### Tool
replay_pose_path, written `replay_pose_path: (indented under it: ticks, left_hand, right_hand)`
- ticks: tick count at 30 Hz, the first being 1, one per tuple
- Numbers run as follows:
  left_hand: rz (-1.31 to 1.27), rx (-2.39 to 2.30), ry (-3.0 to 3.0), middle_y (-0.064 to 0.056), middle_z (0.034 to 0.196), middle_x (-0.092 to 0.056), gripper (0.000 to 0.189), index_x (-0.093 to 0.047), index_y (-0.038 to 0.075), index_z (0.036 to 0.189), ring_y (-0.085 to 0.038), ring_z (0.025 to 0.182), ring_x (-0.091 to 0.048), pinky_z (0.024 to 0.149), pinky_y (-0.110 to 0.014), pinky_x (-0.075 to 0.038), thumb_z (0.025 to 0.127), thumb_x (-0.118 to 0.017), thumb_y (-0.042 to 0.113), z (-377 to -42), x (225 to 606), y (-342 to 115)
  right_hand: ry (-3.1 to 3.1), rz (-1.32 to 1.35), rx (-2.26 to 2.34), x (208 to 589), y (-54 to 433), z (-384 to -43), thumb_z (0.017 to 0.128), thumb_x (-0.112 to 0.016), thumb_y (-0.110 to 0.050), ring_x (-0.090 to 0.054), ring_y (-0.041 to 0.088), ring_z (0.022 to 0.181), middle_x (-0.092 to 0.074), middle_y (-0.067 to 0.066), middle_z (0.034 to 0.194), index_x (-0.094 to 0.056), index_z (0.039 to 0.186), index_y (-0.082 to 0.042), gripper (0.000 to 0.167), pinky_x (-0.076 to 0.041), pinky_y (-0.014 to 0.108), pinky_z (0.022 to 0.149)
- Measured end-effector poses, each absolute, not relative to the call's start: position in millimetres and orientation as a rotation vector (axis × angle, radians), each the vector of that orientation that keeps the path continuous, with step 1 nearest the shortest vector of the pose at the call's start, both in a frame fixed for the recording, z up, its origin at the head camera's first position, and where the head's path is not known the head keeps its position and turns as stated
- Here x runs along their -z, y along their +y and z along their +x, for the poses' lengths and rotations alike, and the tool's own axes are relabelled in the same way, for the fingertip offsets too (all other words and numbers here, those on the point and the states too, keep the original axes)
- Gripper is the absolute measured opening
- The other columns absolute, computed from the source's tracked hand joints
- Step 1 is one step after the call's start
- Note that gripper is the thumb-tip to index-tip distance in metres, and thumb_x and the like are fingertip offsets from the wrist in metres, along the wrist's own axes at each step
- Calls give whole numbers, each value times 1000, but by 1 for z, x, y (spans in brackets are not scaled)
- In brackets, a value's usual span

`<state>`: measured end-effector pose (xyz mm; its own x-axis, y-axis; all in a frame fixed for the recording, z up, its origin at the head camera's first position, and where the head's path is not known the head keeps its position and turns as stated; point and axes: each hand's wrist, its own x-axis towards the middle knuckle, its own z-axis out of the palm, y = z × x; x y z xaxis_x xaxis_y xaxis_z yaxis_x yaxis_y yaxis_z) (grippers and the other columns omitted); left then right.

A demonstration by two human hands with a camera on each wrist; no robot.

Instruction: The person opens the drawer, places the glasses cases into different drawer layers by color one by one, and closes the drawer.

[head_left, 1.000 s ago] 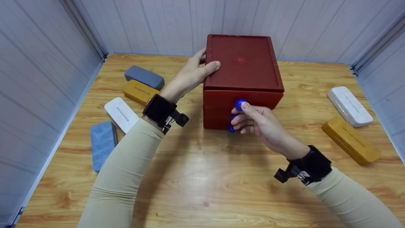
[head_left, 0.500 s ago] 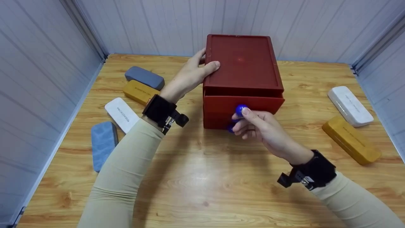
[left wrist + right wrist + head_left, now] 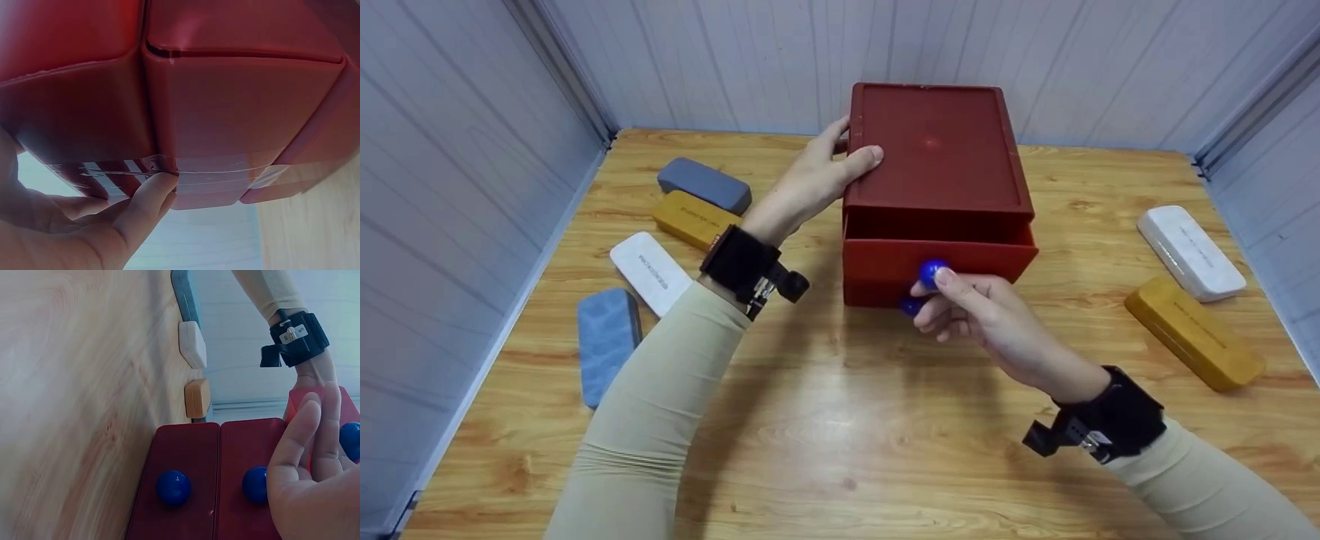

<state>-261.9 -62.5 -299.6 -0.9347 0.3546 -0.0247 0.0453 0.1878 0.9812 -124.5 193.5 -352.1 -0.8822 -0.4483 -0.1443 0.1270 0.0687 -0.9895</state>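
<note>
In the head view a dark red drawer box (image 3: 934, 150) with stacked drawers stands toward the back of the table. Its top drawer (image 3: 877, 259) is pulled partway out, with a dark gap behind its front. My right hand (image 3: 990, 319) pinches that drawer's round blue knob (image 3: 933, 273) between thumb and fingers. Lower blue knobs (image 3: 173, 487) show on the two closed drawers in the right wrist view. My left hand (image 3: 817, 172) holds the box's left side, thumb over the top edge. Clear tape (image 3: 214, 171) runs across the side beside my left fingers (image 3: 149, 205).
Left on the wooden table (image 3: 810, 450) lie a grey case (image 3: 705, 184), a yellow case (image 3: 694, 217), a white case (image 3: 649, 271) and a blue case (image 3: 607, 341). Right lie another white case (image 3: 1191, 251) and yellow case (image 3: 1192, 334). Panel walls (image 3: 720, 67) enclose the table.
The top drawer has slid out toward me, opening a gap below the box's lid. My right hand has come nearer and lower with the knob; my left hand has stayed put.
</note>
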Motion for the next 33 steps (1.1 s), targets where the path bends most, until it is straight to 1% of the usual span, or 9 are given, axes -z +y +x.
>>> replay_pose_path:
  ticks: [11,19,28,33]
  left_hand:
    - [370,-1820,2230,-14,160,-43,77,-27,15,169,-23,127,-63,105,-32,-53,104,-65,33,-261,300,-64]
    - [359,-1799,2240,-13,164,-40,79,-24,14,170,-21,134,-57,107,-30,-50,104,-64,34,-262,300,-60]
    - [369,-1797,2248,-13,163,-40,80,-25,14,169,-21,134,-57,109,-30,-49,104,-65,35,-262,301,-61]
    - [377,-1810,2234,-14,164,-39,80,-24,14,169,-22,134,-57,108,-31,-50,103,-64,34,-262,301,-62]
  right_hand:
    - [1937,-330,1847,351,194,-117,115,-47,-37,-73,20,91,-78,3,92,-71,122,-2,44,-60,29,78]
    - [1939,-328,1844,351,196,-110,115,-47,-37,-72,18,87,-78,3,90,-72,122,-2,43,-60,30,76]
    - [1944,-340,1833,351,195,-104,115,-46,-36,-71,21,88,-78,4,90,-72,122,-2,44,-61,32,77]
    - [1930,-323,1831,351,195,-99,115,-47,-35,-73,19,88,-77,3,89,-72,122,-3,42,-61,31,78]
